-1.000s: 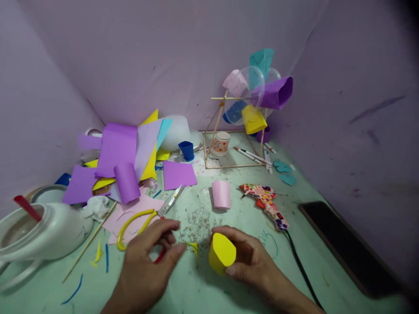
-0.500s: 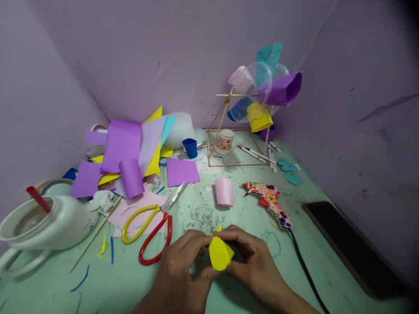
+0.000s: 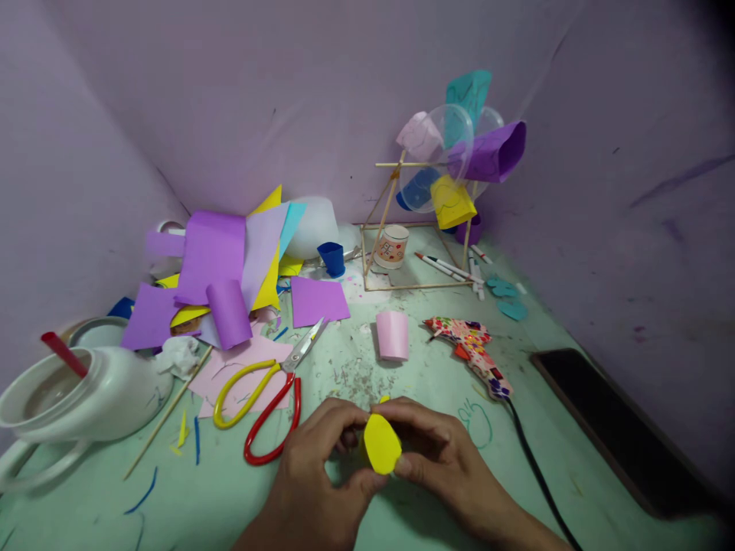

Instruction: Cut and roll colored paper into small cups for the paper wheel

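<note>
Between my two hands is a small yellow paper cup, its flat oval end turned toward me. My left hand pinches it from the left, thumb at the lower edge. From the other side my right hand grips it, with the thumb low on the rim and fingers over the top. Just beyond stands a pink paper cup. Left of my hands lie scissors with one yellow and one red handle. A flower-patterned glue gun rests to the right.
At the back right, a stick frame carries a wheel of plastic discs with coloured paper cups. Coloured sheets pile up at back left. A white pitcher stands at left, a dark phone at right. Markers lie by the frame.
The yellow cup has turned slightly in my fingers, so its flat end faces me more fully and its right side shows less. Both hands still hold it in nearly the same place.
</note>
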Action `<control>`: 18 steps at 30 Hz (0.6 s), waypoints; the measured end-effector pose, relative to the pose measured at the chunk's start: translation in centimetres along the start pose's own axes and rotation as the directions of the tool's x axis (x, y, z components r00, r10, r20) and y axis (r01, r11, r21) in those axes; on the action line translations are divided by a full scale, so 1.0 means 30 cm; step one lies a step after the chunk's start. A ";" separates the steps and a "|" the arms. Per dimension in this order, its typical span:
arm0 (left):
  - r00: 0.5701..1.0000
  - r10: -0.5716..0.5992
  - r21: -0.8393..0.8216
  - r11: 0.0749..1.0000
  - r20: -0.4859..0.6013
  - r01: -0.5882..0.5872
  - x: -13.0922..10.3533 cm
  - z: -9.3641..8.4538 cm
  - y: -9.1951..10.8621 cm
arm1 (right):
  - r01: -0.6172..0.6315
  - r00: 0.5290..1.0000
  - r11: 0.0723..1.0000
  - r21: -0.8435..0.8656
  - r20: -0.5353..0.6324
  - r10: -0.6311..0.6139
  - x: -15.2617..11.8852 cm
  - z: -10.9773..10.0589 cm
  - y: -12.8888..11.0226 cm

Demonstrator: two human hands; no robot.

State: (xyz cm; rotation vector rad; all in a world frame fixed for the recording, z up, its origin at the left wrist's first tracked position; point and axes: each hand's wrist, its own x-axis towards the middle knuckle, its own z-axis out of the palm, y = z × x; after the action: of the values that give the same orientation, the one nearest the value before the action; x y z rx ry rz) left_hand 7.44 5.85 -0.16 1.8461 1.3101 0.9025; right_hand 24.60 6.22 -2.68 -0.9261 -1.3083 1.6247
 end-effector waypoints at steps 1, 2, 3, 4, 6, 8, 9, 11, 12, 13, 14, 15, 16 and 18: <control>1.000 0.014 -0.004 1.000 -0.004 -0.014 -0.001 0.001 0.000 | 0.002 1.000 1.000 -0.002 -0.001 -0.002 -0.001 0.000 0.002; 1.000 0.025 -0.007 1.000 -0.007 -0.025 -0.002 0.001 -0.001 | 0.003 1.000 1.000 -0.006 -0.003 -0.003 -0.003 0.001 0.004; 0.999 0.034 -0.009 0.999 -0.010 -0.034 -0.003 0.002 -0.002 | 0.003 1.000 1.000 -0.011 -0.007 -0.003 -0.004 0.002 0.006; 0.999 0.040 -0.010 0.999 -0.015 -0.040 -0.002 0.003 -0.003 | 0.005 1.000 1.000 -0.018 -0.012 -0.006 -0.005 0.004 0.006; 0.999 0.039 -0.010 0.999 -0.031 -0.039 -0.001 0.007 -0.006 | 0.014 0.999 0.999 -0.035 -0.029 -0.015 -0.007 0.008 0.005; 0.999 0.036 -0.018 0.999 -0.038 -0.036 0.001 0.010 -0.010 | 0.026 0.998 0.998 -0.049 -0.052 -0.029 -0.007 0.013 0.003; 0.999 0.035 -0.027 0.999 -0.039 -0.037 0.002 0.010 -0.011 | 0.032 0.997 0.998 -0.051 -0.062 -0.035 -0.007 0.015 0.001; 0.999 0.019 -0.045 0.999 -0.036 -0.021 0.003 0.009 -0.011 | 0.045 0.995 0.997 -0.057 -0.082 -0.049 -0.005 0.017 0.000; 0.999 0.006 -0.056 0.998 -0.035 -0.008 0.003 0.007 -0.011 | 0.056 0.994 0.996 -0.067 -0.091 -0.062 -0.003 0.017 0.000; 1.000 -0.016 -0.069 0.998 -0.025 0.014 0.004 0.005 -0.010 | 0.070 0.992 0.994 -0.087 -0.096 -0.079 -0.001 0.016 0.001; 0.999 -0.044 -0.085 0.995 -0.007 0.043 0.005 0.004 -0.009 | 0.089 0.990 0.989 -0.116 -0.098 -0.100 0.000 0.015 0.001; 0.997 -0.077 -0.106 0.991 0.018 0.078 0.005 0.002 -0.008 | 0.111 0.988 0.983 -0.147 -0.092 -0.125 0.001 0.013 0.002; 0.993 -0.111 -0.136 0.984 0.042 0.116 0.006 0.002 -0.008 | 0.135 0.985 0.975 -0.178 -0.081 -0.152 0.002 0.012 0.003; 0.980 -0.178 -0.225 0.955 0.089 0.194 0.007 0.002 -0.009 | 0.183 0.978 0.956 -0.229 -0.056 -0.201 0.002 0.010 0.004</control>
State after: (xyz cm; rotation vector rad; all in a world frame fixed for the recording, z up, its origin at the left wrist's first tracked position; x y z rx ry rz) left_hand 7.41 6.12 -0.37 1.5323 1.2554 0.8464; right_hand 24.28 6.14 -2.75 -0.9533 -1.4984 1.2986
